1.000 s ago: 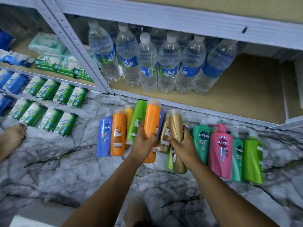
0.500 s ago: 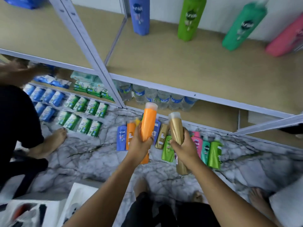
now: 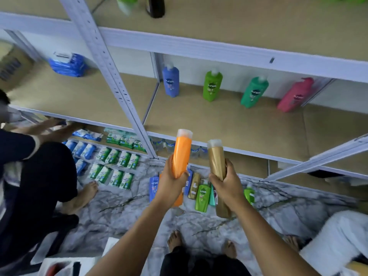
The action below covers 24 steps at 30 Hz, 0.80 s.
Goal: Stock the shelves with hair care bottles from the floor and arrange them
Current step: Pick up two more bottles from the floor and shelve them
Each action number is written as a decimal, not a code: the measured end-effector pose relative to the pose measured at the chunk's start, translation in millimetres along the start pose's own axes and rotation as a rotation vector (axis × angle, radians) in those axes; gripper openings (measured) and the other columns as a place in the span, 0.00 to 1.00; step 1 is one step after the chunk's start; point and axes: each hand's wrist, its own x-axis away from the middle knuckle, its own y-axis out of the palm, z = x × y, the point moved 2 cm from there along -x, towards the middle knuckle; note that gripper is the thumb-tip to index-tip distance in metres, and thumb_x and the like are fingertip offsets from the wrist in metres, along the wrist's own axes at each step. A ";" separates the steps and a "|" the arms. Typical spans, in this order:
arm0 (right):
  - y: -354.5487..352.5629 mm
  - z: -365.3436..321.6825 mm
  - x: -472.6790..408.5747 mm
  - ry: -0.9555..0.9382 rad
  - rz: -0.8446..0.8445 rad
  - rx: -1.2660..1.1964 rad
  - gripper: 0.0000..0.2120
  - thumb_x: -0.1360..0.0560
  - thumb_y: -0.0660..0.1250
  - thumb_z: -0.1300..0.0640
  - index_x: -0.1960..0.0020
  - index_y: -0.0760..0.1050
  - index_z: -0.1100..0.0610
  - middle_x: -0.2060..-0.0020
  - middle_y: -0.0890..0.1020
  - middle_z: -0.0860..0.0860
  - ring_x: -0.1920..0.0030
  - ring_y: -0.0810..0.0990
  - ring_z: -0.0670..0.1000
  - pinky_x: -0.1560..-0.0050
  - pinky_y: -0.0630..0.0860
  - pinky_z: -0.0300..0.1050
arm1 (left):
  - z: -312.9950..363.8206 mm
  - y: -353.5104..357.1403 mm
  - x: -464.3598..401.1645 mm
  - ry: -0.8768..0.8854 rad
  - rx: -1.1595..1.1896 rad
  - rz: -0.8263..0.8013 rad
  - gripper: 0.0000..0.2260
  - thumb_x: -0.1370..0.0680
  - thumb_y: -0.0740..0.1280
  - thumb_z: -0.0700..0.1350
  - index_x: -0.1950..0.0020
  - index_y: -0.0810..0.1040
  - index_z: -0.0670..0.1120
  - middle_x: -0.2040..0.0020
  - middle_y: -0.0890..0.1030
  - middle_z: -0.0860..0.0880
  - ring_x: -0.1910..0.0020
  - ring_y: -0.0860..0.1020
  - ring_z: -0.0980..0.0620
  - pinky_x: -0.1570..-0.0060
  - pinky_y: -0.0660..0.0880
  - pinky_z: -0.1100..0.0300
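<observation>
At the far left a second person in dark clothes reaches both arms under the low shelf. Near this person, green and blue soft packets lie in rows on the grey marbled floor. A white perforated metal upright runs across the beige shelf board.

The left hand grips the lower part of a tall orange plastic bottle with a pale cap, fingers wrapped around it, cap pointing up toward the shelf. Just beside it, the right hand grips a tall gold plastic bottle with a pale cap at its middle. The hands are close together but not touching.

Below them, more bottles lie on the floor: a blue one, a small gold one and a green one.

On the shelf stand four pump bottles, well apart: blue, light green, teal green and pink.
</observation>
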 end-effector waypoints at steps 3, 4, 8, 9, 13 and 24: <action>-20.2 -27.7 5.7 -0.020 0.055 0.007 0.24 0.26 0.69 0.56 0.32 0.65 0.52 0.53 0.78 0.53 0.63 0.75 0.40 0.72 0.68 0.28 | 33.2 -5.4 6.6 0.058 0.004 -0.033 0.30 0.22 0.65 0.45 0.25 0.55 0.58 0.49 0.73 0.59 0.55 0.78 0.53 0.54 0.80 0.47; -25.9 -35.2 6.7 -0.029 0.073 0.001 0.25 0.26 0.69 0.56 0.32 0.65 0.51 0.52 0.77 0.53 0.62 0.75 0.41 0.71 0.68 0.27 | 43.4 -6.4 8.0 0.084 0.005 -0.036 0.30 0.22 0.65 0.44 0.25 0.55 0.57 0.49 0.74 0.58 0.56 0.79 0.53 0.55 0.80 0.51; -50.0 -66.9 5.7 -0.104 0.134 -0.049 0.25 0.26 0.69 0.55 0.32 0.64 0.51 0.49 0.77 0.50 0.56 0.75 0.40 0.64 0.69 0.28 | 82.7 -10.9 10.1 0.167 0.010 -0.028 0.27 0.23 0.65 0.43 0.27 0.58 0.56 0.51 0.76 0.56 0.61 0.78 0.55 0.66 0.76 0.66; -55.9 -75.1 4.7 -0.120 0.143 -0.061 0.25 0.26 0.69 0.56 0.32 0.64 0.51 0.50 0.77 0.49 0.56 0.75 0.39 0.63 0.69 0.28 | 92.4 -12.0 10.1 0.183 0.012 -0.027 0.27 0.23 0.66 0.44 0.28 0.59 0.56 0.51 0.76 0.55 0.60 0.78 0.54 0.64 0.77 0.64; -83.7 -109.1 -5.2 -0.194 0.182 -0.080 0.25 0.27 0.69 0.57 0.32 0.64 0.50 0.52 0.77 0.49 0.57 0.76 0.41 0.64 0.70 0.29 | 134.3 -14.3 5.9 0.277 0.027 -0.024 0.27 0.24 0.66 0.45 0.28 0.59 0.57 0.47 0.77 0.51 0.58 0.80 0.52 0.60 0.80 0.57; -154.9 -216.1 -53.6 -0.454 0.160 -0.155 0.20 0.25 0.67 0.54 0.36 0.65 0.46 0.54 0.76 0.44 0.55 0.76 0.44 0.61 0.69 0.33 | 261.9 -4.8 -2.8 0.510 0.069 0.152 0.27 0.21 0.65 0.48 0.26 0.56 0.56 0.46 0.72 0.56 0.55 0.73 0.64 0.63 0.68 0.69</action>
